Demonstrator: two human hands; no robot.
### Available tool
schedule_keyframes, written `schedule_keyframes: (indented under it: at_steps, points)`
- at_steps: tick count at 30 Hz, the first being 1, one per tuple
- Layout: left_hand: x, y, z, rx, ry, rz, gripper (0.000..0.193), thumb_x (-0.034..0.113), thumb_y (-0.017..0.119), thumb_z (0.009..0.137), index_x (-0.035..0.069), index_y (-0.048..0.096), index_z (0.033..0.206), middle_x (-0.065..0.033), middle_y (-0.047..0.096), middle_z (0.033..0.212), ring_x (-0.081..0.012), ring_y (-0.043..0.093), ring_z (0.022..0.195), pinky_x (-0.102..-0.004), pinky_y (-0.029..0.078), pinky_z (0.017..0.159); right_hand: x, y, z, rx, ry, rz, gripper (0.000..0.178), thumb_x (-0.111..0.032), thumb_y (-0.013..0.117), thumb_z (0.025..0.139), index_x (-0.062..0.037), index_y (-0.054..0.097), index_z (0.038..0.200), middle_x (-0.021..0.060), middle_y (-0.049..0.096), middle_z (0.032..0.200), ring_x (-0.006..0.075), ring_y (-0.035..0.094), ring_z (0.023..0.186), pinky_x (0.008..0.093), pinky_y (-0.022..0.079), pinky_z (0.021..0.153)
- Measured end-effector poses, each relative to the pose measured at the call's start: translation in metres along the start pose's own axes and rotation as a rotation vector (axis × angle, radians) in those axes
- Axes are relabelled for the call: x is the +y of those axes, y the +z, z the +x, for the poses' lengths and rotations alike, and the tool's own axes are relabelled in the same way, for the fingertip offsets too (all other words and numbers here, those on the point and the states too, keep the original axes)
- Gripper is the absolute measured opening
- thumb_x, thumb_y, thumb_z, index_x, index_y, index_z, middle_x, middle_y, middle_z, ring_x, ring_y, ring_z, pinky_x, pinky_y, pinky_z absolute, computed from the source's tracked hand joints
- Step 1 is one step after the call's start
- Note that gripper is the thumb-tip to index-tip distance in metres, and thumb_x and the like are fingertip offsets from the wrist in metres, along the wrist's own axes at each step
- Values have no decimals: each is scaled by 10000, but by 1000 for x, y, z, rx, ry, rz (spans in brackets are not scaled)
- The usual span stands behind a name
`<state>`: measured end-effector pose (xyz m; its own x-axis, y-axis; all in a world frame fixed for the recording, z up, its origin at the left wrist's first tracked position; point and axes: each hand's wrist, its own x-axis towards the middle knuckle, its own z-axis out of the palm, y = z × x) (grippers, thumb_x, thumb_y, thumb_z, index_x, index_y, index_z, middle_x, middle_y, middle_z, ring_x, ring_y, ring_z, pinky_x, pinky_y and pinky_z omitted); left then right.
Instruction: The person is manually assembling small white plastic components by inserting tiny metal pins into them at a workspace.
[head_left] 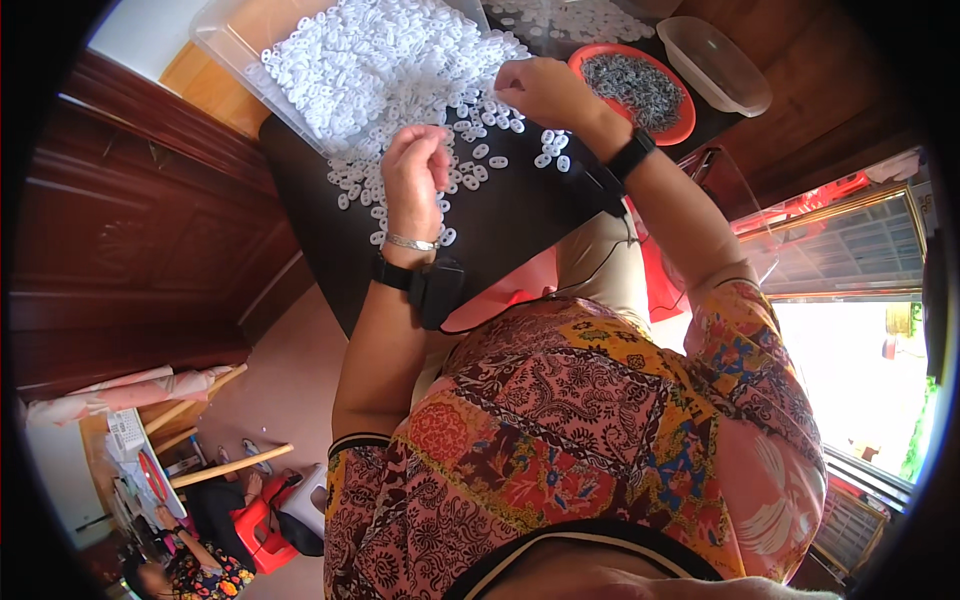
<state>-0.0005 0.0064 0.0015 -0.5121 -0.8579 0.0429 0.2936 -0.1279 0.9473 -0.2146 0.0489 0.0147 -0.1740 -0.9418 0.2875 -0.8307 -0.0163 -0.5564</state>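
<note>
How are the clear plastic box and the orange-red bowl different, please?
The box is transparent and straight-sided, while the bowl is orange-red and rounded. The box looks clearly larger than the bowl. The box holds white pieces, many also lying outside it; the bowl holds thin grey pieces. Both contain many small loose items.

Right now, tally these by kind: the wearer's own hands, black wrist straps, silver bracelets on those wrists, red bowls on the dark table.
Left hand and right hand: 2
Black wrist straps: 2
Silver bracelet: 1
Red bowl: 1
Total: 6
</note>
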Motion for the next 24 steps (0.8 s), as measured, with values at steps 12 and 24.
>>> schedule_keyframes:
  at_steps: [12,24]
  points:
    - [0,-11,1,19,-15,4,159,150,483,857,19,573,863,-14,512,613,-86,429,473,-210,320,427,-13,26,24,-244,-276,-333,181,-147,579,717,-100,659,873,118,648,811,309,625,798,403,494,698]
    - [-5,-9,6,-63,-51,79,171,167,482,858,25,575,878,-5,509,614,-74,422,476,-210,320,436,-14,19,30,-146,-228,-272,152,-188,621,759,-55,607,830,123,627,759,278,617,731,377,473,654]
